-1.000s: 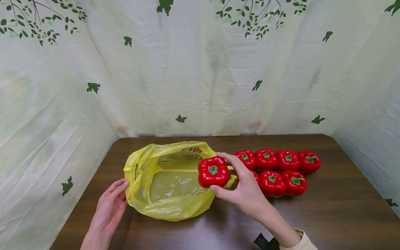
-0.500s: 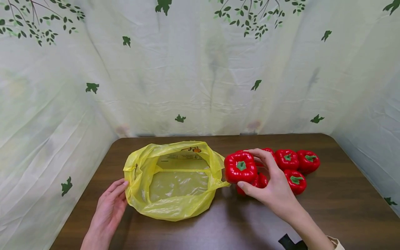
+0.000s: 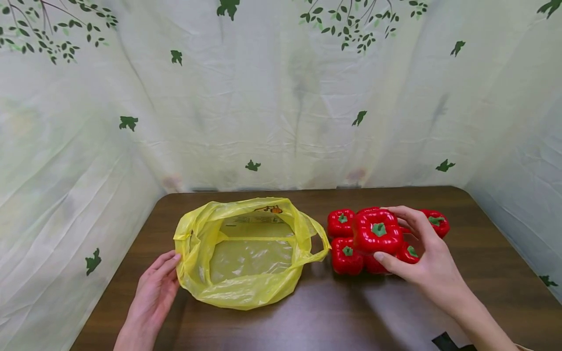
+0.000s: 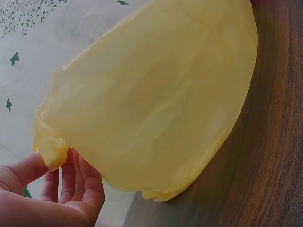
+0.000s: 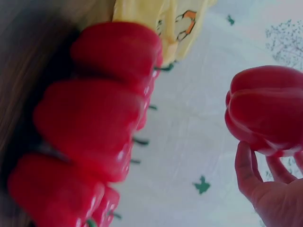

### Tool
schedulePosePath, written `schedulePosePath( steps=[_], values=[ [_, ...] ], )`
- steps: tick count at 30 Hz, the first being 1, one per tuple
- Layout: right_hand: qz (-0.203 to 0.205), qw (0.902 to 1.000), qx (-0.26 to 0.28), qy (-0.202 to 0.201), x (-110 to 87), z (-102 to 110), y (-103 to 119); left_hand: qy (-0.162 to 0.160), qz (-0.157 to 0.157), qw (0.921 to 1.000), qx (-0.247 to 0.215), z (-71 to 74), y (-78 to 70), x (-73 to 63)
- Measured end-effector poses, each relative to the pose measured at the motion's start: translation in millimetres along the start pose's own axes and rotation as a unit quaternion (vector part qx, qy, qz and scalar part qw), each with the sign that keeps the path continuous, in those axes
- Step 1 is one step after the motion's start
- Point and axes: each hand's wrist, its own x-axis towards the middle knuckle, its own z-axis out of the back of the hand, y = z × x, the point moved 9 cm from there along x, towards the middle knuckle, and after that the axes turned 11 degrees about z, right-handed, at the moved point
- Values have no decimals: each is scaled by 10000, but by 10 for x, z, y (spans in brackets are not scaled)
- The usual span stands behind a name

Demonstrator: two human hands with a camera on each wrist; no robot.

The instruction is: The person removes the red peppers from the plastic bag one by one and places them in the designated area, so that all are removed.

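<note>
A yellow plastic bag (image 3: 243, 295) stands on the table, its mouth held wide toward me. My left hand (image 3: 150, 297) pinches the bag's left rim; in the left wrist view a fold of yellow plastic (image 4: 53, 153) sits between thumb and fingers. My right hand (image 3: 432, 261) grips a red bell pepper (image 3: 369, 239) by its right side, stem facing me. That pepper (image 5: 270, 106) is up off the table, in front of the other red bell peppers (image 3: 347, 261), which stand in two rows right of the bag and are partly hidden by it.
The brown wooden table (image 3: 272, 326) ends at a pale leaf-printed curtain (image 3: 281, 107) behind and at both sides. The bag's right handle (image 3: 326, 239) loops out close to the nearest peppers. A black strap (image 3: 445, 341) shows by my right wrist.
My right hand has carried the pepper rightward, from over the bag's right edge to in front of the pepper rows. The bag's right handle has come into sight. My left hand stays put.
</note>
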Motion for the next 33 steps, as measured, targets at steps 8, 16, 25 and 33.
schedulePosePath(
  steps=[8,16,25,33],
  values=[
    [404,9991,-144,-5,-64,271,-71,8,15,10000,14,2,4,8],
    [498,9970,-576,155,-121,578,-240,-37,32,10000,18,23,3,12],
    [414,9952,-888,-43,-225,846,-457,-29,34,10000,-15,29,5,15],
    [65,9945,-1044,-65,-374,1024,-771,-84,112,9999,34,29,10,20]
  ],
)
